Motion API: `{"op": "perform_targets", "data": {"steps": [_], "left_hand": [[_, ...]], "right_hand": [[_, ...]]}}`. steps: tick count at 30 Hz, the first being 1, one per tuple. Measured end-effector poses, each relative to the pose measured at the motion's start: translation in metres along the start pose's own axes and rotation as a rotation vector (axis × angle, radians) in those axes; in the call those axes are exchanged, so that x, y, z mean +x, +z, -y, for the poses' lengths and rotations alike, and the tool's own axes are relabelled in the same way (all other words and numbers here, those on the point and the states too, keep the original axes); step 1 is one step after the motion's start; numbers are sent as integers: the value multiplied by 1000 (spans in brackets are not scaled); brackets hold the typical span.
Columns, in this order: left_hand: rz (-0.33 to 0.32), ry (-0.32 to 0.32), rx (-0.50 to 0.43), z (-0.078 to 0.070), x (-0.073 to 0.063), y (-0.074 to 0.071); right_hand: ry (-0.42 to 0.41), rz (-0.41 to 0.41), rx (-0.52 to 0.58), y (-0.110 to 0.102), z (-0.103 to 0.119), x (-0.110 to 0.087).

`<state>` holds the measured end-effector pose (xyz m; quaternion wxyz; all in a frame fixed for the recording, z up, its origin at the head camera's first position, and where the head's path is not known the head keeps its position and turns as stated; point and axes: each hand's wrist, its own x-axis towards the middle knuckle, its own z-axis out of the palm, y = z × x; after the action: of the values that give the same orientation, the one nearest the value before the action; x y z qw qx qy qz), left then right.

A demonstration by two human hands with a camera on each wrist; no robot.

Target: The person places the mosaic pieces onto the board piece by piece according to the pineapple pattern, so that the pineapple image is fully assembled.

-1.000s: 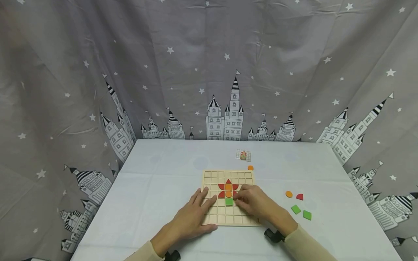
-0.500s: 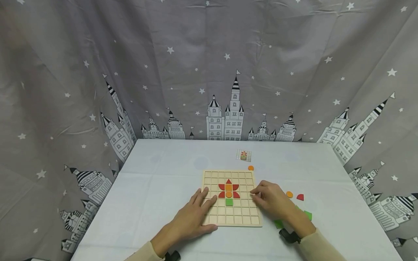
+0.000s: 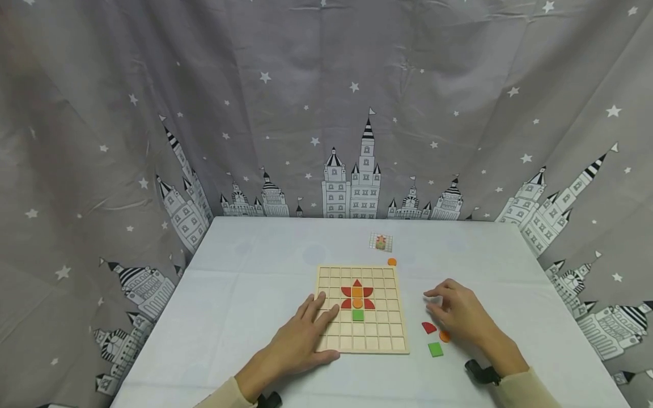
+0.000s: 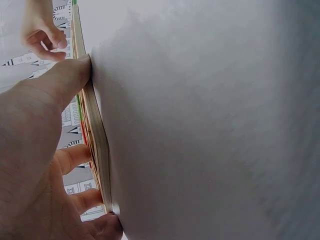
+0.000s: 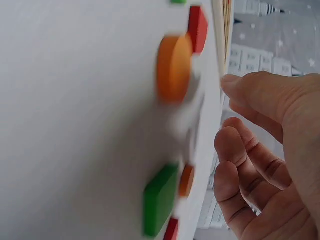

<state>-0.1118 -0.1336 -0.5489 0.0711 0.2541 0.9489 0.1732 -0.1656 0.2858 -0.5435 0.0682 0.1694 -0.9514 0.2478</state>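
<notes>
Head view: grid board [image 3: 380, 343] lies flat on the white table [image 3: 240, 300], bearing coloured pieces [image 3: 358, 315].
Left hand [image 3: 298, 340]: relaxed, fingers spread, resting across the board's left edge.
Right hand [image 3: 463, 314]: released, thumb and fingers parted, right of the board.
Loose pieces: red piece [image 3: 429, 328], orange disc [image 3: 445, 336], green square [image 3: 436, 349] near that hand.

Grey curtain [image 3: 291, 39] fills the backdrop — pale stars [image 3: 265, 76] scattered all the way up, black-and-white castles [image 3: 366, 184] lining the lower stretch, creases everywhere — and in front, a broad white-topped table [image 3: 255, 283] under soft light!
</notes>
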Motion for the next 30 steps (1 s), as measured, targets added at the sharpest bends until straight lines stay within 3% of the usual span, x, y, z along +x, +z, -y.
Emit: {"op": "perform_targets", "data": {"steps": [14, 30], "left_hand": [[2, -6, -3, 0, 0, 0], [2, -3, -4, -1, 0, -2]], "right_hand": [[76, -38, -35, -12, -28, -19], [123, -41, -43, -20, -48, -26]]}}
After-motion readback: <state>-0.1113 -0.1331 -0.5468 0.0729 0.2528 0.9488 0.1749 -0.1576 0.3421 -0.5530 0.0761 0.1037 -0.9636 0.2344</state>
